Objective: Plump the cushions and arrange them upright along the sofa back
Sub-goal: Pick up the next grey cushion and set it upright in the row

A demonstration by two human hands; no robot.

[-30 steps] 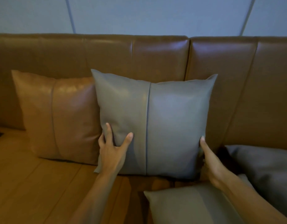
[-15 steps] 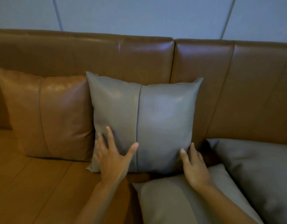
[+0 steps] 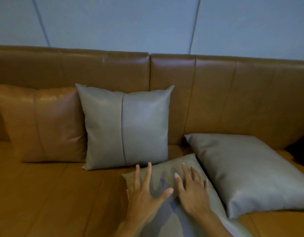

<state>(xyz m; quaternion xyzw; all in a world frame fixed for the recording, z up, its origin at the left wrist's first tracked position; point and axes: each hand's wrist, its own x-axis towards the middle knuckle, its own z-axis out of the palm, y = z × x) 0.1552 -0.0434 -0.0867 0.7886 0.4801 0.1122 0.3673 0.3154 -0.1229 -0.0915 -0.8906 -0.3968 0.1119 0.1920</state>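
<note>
A brown leather cushion [image 3: 45, 124] stands upright against the sofa back [image 3: 216, 93] at the left. Beside it a grey cushion [image 3: 127, 127] with a centre seam also stands upright, free of my hands. In front of it, low in the frame, a second grey cushion [image 3: 168, 168] lies flat on the seat. My left hand [image 3: 144, 192] and my right hand [image 3: 194, 190] hover over or rest on this flat cushion, fingers spread, gripping nothing. A third grey cushion [image 3: 247, 170] lies flat to the right.
The brown sofa seat [image 3: 53, 194] stretches to the left in front of the upright cushions. A dark object [image 3: 300, 151] sits at the right edge by the sofa back. A pale panelled wall [image 3: 130, 23] rises behind the sofa.
Both hands let go of the upright grey cushion and dropped onto the flat grey cushion in front. The view swung right, showing more of the flat cushion on the right.
</note>
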